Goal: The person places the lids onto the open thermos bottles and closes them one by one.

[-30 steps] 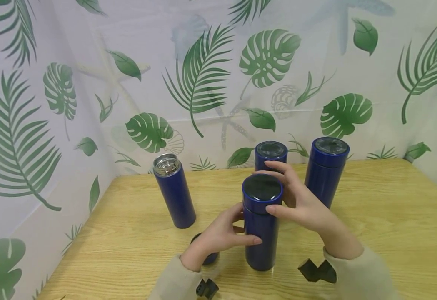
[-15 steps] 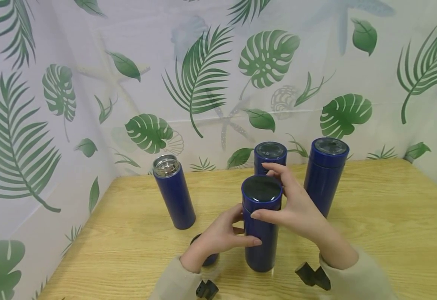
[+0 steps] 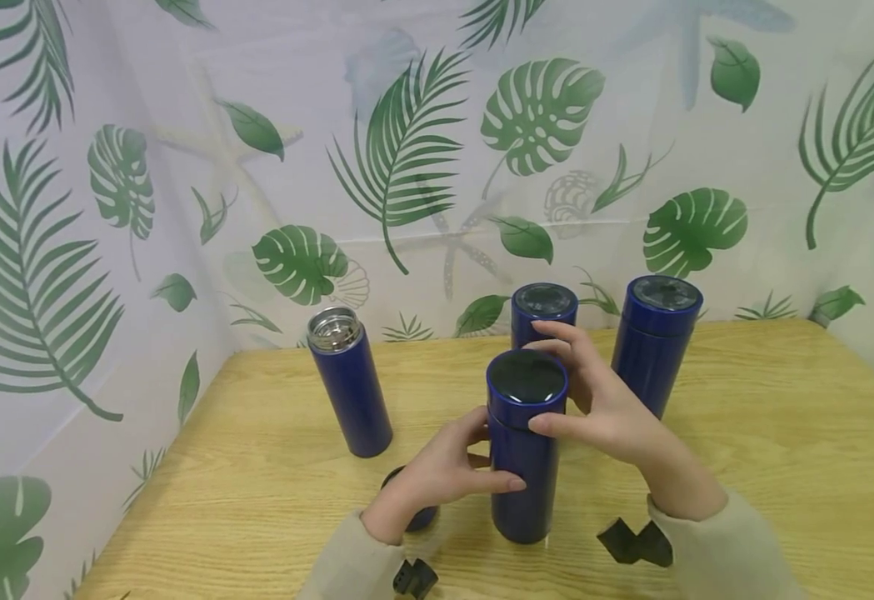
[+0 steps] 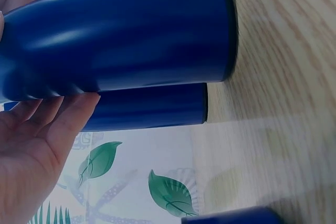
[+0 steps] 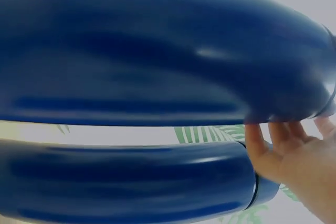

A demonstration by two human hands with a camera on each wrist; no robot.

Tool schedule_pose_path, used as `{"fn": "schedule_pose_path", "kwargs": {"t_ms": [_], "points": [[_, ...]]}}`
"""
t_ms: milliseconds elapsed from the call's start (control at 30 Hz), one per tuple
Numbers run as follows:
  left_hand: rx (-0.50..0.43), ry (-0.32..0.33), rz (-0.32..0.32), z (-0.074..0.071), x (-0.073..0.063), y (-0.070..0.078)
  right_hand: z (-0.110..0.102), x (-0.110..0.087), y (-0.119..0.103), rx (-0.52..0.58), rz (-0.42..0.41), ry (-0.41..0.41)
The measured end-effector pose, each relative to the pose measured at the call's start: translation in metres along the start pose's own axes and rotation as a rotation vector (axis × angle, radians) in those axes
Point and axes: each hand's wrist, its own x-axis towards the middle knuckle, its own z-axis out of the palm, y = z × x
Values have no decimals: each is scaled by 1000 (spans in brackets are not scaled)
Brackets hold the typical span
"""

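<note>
Upright near the table's middle stands a dark blue thermos [image 3: 524, 475] with a glossy black-topped lid [image 3: 526, 379]. My left hand [image 3: 447, 467] grips its body from the left, thumb across the front. The right hand [image 3: 609, 417] holds the lid at the seam, thumb in front and fingers curled behind. In the left wrist view, left fingers [image 4: 73, 114] press the thermos side near its middle. The right wrist view shows right fingers [image 5: 281, 150] against the thermos close to the lid. A loose dark cap [image 3: 422, 518] lies partly hidden behind my left wrist.
Farther left, an uncapped blue thermos [image 3: 350, 392] shows its steel mouth. Two lidded blue thermoses stand behind, one [image 3: 543, 308] partly hidden by my right hand, the other [image 3: 654, 350] farther right. A leaf-patterned cloth [image 3: 437, 167] hangs behind the wooden table [image 3: 242, 500].
My right hand turned around the lid, its thumb sliding left across the front half a second ago, and is now back to the right. The left hand has stayed on the thermos body.
</note>
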Motion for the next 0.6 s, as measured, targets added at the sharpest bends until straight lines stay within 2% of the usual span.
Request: {"fn": "schedule_pose_path", "kwargs": {"t_ms": [100,167,233,367,433,533,600], "points": [[0,2,-15,0,0,2,3,-1,-1,-115,76,49],[-1,4,-28,1,-1,8,4,-1,-1,-154,88,53],[-4,7,-37,1,-3,16,3,-1,-1,-137,70,27],[-3,6,-44,3,-5,28,0,-1,-1,-25,-1,-43],[-3,6,-55,3,-5,29,0,-1,-1,10,-27,-59],[-3,7,-57,3,-5,30,0,-1,-2,-11,-14,-36],[-3,6,-55,3,-5,30,2,-1,-2,-47,33,-5]]}}
